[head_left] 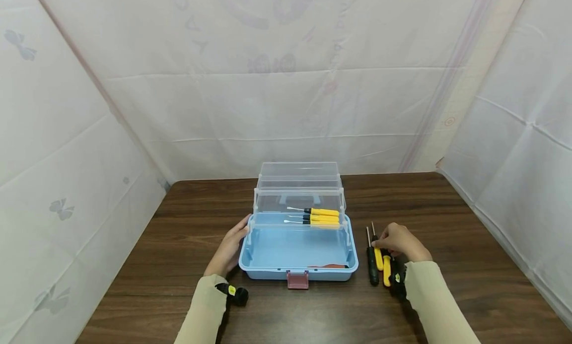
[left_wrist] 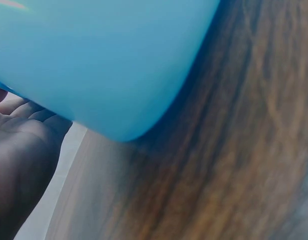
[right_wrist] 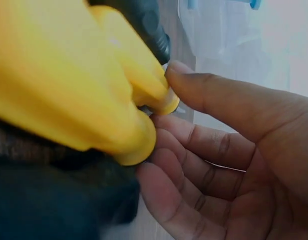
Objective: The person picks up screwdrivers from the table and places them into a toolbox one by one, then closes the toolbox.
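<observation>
Here, we see the blue box (head_left: 286,248) standing open on the brown tabletop (head_left: 201,210), with its clear lid (head_left: 299,177) raised toward twelve o'clock and its dark pink latch (head_left: 297,281) at six. The left hand (head_left: 230,247) is at the box's nine o'clock side and grasps it there; in the left wrist view we make out a thumb tip at the rim, while the box hides part of the fingers.

Well off at three o'clock from the box, the right hand (head_left: 399,240) reaches over a small group of tools. We see its thumb and forefinger pinching the pinched screwdriver (head_left: 379,260), a yellow one, which lies on the tabletop with its shaft pointing toward twelve. Just beside it at nine o'clock is a black screwdriver (head_left: 373,269), and on its four o'clock side a second yellow screwdriver (head_left: 387,271).

Inside the box, at two o'clock, three yellow screwdrivers (head_left: 325,218) lie one behind another on the clear tray, their shafts toward nine. At four o'clock in the box we notice a slim red tool (head_left: 332,266), mostly hidden by the front wall. Beyond the tabletop, at twelve o'clock, hangs a pale sheet (head_left: 268,110).
</observation>
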Demonstrator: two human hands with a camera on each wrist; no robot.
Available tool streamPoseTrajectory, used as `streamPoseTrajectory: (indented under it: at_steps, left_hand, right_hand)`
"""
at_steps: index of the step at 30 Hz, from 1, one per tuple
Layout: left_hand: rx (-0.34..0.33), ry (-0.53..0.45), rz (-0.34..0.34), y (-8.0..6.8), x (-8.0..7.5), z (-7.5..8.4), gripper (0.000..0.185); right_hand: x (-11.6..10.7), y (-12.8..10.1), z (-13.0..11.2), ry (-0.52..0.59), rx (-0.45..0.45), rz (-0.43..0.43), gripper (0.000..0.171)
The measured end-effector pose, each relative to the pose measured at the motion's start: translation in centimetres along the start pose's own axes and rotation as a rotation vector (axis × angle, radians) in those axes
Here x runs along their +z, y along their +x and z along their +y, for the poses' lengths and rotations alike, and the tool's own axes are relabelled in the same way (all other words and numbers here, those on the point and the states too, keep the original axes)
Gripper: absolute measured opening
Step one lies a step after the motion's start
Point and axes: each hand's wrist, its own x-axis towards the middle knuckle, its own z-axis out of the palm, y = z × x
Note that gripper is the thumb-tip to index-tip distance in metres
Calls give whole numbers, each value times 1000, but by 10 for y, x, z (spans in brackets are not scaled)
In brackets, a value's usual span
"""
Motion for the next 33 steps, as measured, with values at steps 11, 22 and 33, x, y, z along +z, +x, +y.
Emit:
streamPoseTrajectory:
  at_steps: [11,22,33]
  left_hand:
    - [14,-2,5,0,0,0,51]
    - [10,-2,2,1,0,-1,51]
    - [12,-6,-6,1,0,-1,51]
  right_hand:
    - [3,3,-1,-3,21,6,25]
    - [4,4,1,21,29,29,26]
    - [2,6,3,64,47,34,24]
